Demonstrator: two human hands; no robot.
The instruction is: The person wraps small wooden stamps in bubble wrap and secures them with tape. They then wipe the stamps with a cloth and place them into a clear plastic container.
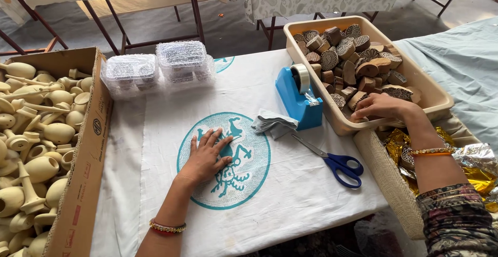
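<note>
Nearest the camera, the left hand (pixel 206 156) is lying flat, fingers spread, holding nothing, on the printed cloth (pixel 270 184). Farther right, the right hand (pixel 381 106) is reaching into the tray (pixel 433 98), fingers curled over wooden stamps (pixel 358 54); whether it is gripping one is unclear. Leftward, a cardboard box (pixel 85 153) is holding wooden handles (pixel 36 132).

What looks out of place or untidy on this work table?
Little. A crumpled grey cloth lies beside the blue tape dispenser, and the tan tray of carved wooden blocks overhangs the table edge. The left hand rests flat on the printed fabric.
</note>
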